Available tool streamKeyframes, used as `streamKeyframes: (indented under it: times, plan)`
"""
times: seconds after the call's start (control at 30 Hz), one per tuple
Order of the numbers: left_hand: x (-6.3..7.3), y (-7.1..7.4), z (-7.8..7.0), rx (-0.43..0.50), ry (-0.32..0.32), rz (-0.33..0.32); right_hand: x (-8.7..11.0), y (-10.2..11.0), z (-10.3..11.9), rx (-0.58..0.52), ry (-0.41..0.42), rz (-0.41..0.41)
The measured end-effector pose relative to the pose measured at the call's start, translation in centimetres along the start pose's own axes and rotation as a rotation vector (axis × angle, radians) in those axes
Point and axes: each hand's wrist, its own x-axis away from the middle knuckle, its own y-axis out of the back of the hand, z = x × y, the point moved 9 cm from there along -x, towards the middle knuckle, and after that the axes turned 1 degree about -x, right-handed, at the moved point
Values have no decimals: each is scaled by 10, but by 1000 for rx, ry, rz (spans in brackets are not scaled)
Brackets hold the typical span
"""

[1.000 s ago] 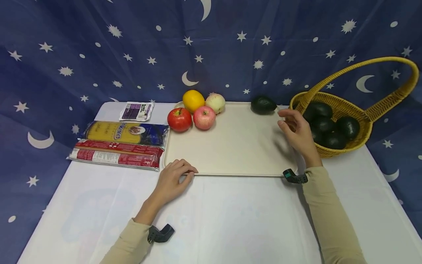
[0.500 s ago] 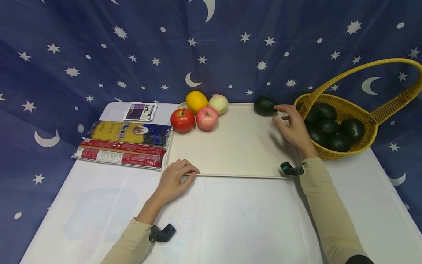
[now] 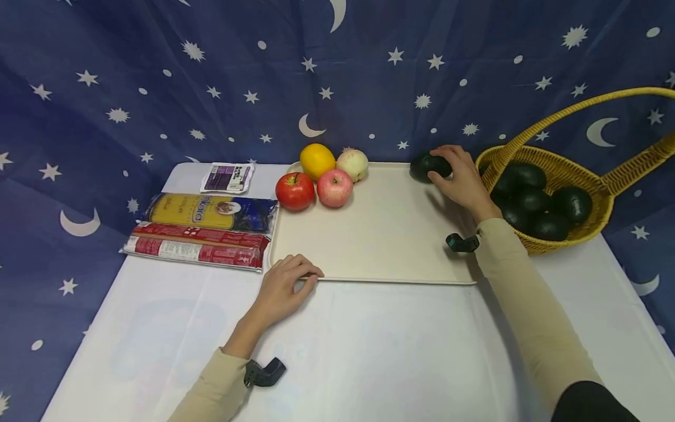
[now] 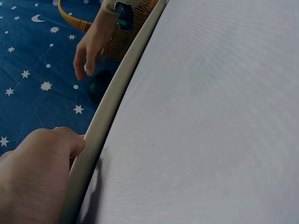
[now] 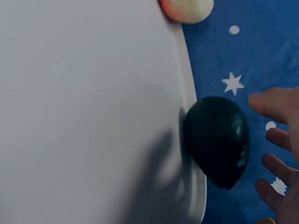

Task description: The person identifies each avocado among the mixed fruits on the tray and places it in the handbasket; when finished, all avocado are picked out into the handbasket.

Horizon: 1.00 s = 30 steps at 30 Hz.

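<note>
A dark green avocado point(image 3: 426, 166) point(image 5: 217, 140) lies at the far right corner of a cream tray point(image 3: 379, 234), against its rim. My right hand point(image 3: 454, 173) point(image 5: 280, 149) reaches over it with its fingers point(image 5: 273, 105) spread round it; the right wrist view shows a small gap between them and the fruit. My left hand point(image 3: 287, 281) point(image 4: 37, 172) rests with bent fingers on the tray's front rim point(image 4: 117, 88) near the left corner. The left wrist view also shows the right hand point(image 4: 91, 46) above the avocado point(image 4: 100, 86).
A tomato point(image 3: 295, 191), a pink apple point(image 3: 334, 187), an orange point(image 3: 317, 160) and a pale peach point(image 3: 353, 164) crowd the tray's far left corner. Two pasta packs point(image 3: 211, 213) and a small pouch point(image 3: 228, 177) lie to the left. A wicker basket point(image 3: 554, 243) with several avocados point(image 3: 532, 199) stands at the right.
My right hand has moved from beside the basket forward and onto the avocado at the tray's far corner. The left hand has stayed on the front rim.
</note>
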Motion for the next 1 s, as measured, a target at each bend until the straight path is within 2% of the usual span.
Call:
streamKeyframes:
  times: [0.27,0.47,0.6,0.7,0.87,1.0]
  plan:
    - [1,3,-1,-3,9,1,-16,-20,-22,79,-119,170]
    - [1,2,-3,0,13,1,-25,-29,-30,104,-157,222]
    - [1,1,-4,3,3,-5,-26,-31,-38,74,-207,215]
    - [0,0,-4,5,-5,1,-24,-29,-42,61,-236,178]
    - [-1,0,-3,0,4,7,-22,-27,-43,39,-228,117]
    - [-2,2,-3,1,16,5,-22,-29,-43,14,-228,112]
